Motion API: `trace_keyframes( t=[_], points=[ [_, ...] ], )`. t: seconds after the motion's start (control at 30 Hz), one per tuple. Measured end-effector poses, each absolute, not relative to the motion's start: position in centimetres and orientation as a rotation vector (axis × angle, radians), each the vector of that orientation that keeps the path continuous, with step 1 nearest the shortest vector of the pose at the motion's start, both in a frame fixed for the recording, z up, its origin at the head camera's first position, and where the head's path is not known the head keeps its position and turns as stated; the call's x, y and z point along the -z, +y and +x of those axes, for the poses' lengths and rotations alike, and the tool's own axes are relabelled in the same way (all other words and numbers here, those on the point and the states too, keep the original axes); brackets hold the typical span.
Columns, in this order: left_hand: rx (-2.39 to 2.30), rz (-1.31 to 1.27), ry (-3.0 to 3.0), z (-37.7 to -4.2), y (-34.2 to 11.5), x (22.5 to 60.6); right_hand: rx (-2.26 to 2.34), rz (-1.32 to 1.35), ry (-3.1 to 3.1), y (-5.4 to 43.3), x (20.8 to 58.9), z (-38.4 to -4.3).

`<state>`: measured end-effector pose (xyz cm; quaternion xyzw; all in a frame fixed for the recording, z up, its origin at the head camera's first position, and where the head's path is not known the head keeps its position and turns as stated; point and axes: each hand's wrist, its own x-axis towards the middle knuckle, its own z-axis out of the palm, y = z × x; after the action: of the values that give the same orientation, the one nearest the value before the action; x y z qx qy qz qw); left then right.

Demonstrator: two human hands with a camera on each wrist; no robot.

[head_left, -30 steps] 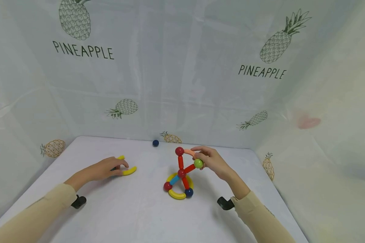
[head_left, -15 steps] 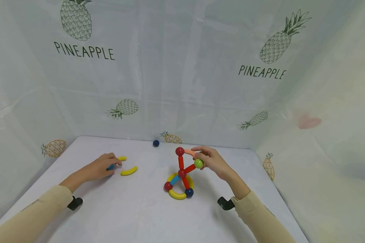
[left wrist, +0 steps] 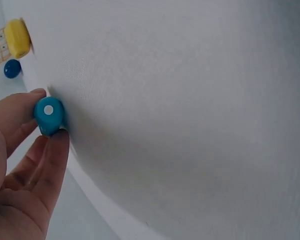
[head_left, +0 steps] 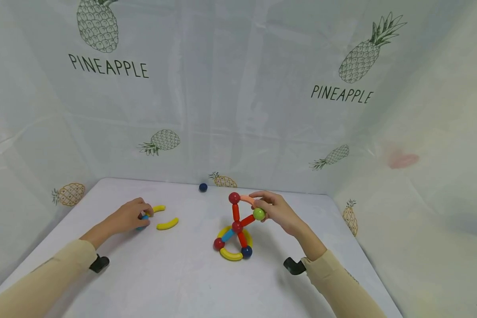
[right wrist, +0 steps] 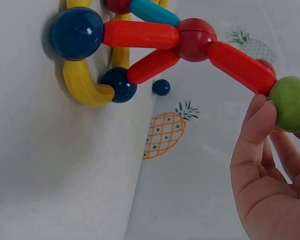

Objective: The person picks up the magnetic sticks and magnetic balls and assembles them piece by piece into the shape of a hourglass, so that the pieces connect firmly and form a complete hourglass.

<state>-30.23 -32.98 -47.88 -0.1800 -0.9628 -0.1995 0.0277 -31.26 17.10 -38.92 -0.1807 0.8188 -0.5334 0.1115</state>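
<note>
My left hand (head_left: pixel 127 216), at the left of the table, pinches a short blue magnetic stick (left wrist: pixel 49 116) between thumb and fingers; its white-dotted end faces the left wrist camera. At mid-table stands a magnetic stick-and-ball figure: a ring of yellow curved sticks (head_left: pixel 231 255) lies at its base, with red sticks (head_left: pixel 242 239) and a red centre ball (head_left: pixel 237 226) above. My right hand (head_left: pixel 279 213) grips the green ball (right wrist: pixel 291 103) at the figure's right side. An orange curved stick (head_left: pixel 247 199) runs from the top red ball (head_left: pixel 234 198) into that hand's fingers.
Two loose yellow curved sticks lie beside my left hand, the nearer stick (head_left: pixel 167 224) apart from the fingers. A dark blue ball (head_left: pixel 203 187) sits at the table's back edge. Behind hangs a pineapple-printed curtain (head_left: pixel 238 110).
My left hand has drawn back leftward from the nearer yellow stick, and the blue stick now shows in its fingers, turned from before. My right hand and the figure have stayed put.
</note>
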Motion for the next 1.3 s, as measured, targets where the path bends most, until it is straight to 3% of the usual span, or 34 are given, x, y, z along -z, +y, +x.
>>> trace_keyframes(
  t=[0.27,0.77,1.3],
  points=[
    [0.698,-0.543,-3.047,-30.2,-33.1,47.4,1.567,-0.522,2.407,17.1,38.8,-31.2],
    [0.844,-0.770,-2.954,-29.4,-32.2,45.8,1.557,-0.521,2.409,17.1,39.0,-31.2],
    [1.149,-0.778,-2.580,-28.2,-20.8,40.4,1.577,-0.502,2.387,17.1,39.2,-31.6]
  ],
)
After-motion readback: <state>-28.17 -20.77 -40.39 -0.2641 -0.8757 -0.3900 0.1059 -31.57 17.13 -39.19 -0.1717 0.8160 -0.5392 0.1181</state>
